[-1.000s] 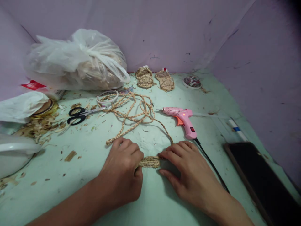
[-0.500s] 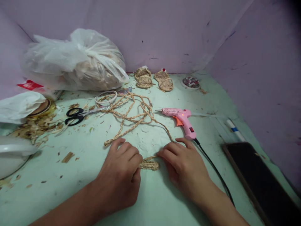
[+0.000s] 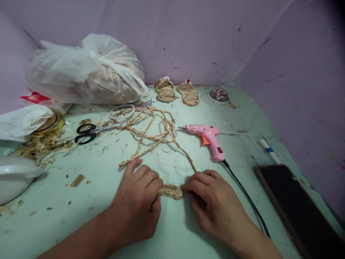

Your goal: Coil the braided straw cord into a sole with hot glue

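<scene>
A flat oval coil of braided straw cord lies low on the table, its left end covered by my left hand, which is closed on it. At the coil's right end my right hand pinches the cord, thumb and fingers together. From that hand the loose braided cord runs up and left into a tangled heap. Right of the heap, a pink glue gun lies on its side with a small light glowing. Black-handled scissors rest left of the cord, blades beside a white ring.
Against the back wall stand a tied plastic bag, two small woven slippers and a dish of beads. A phone and a marker lie at right. Dry scraps litter the left side.
My right hand has moved slightly down, laying the cord against the coil's right end and drawing the strand lower. My left hand stays in nearly the same place.
</scene>
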`<state>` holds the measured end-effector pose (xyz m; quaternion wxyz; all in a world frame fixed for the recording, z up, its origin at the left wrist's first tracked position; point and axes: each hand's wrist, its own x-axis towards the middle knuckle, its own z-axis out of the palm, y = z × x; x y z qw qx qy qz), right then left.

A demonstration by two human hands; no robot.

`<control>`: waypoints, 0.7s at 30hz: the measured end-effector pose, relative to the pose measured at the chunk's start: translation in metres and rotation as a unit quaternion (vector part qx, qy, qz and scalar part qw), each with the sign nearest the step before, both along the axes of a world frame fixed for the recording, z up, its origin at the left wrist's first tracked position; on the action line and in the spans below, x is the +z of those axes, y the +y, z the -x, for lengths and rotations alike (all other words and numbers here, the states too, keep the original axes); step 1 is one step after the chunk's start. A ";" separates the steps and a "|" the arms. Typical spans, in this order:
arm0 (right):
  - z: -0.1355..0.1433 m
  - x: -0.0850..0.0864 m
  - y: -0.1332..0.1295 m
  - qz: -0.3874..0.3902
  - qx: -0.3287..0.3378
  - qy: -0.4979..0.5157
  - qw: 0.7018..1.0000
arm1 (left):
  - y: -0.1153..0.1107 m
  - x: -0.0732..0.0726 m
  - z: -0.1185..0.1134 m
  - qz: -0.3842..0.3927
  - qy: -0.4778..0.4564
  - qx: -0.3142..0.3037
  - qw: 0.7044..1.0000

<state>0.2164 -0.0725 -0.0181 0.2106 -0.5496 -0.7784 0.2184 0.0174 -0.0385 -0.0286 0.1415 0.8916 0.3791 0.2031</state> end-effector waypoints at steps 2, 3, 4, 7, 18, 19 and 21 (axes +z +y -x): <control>-0.001 0.004 -0.001 0.015 0.005 0.006 1.000 | 0.000 0.001 0.000 -0.011 0.008 -0.011 1.000; -0.001 0.005 -0.002 0.019 0.008 0.007 1.000 | -0.001 0.001 0.000 -0.017 0.011 -0.017 1.000; -0.001 0.007 -0.002 0.021 0.011 0.008 1.000 | -0.001 0.002 0.000 -0.023 0.014 -0.021 0.999; 0.000 0.006 -0.005 0.012 0.003 -0.003 1.000 | -0.001 0.002 0.000 -0.029 0.017 -0.035 0.999; 0.013 -0.004 -0.009 -0.006 -0.016 -0.017 1.000 | 0.005 0.006 0.001 0.024 0.049 -0.058 0.997; 0.014 -0.003 -0.008 -0.009 -0.003 -0.018 1.000 | 0.005 0.006 0.001 0.028 0.052 -0.059 0.997; 0.016 0.000 -0.007 -0.018 -0.002 -0.003 1.000 | 0.005 0.007 0.000 0.036 0.056 -0.060 0.996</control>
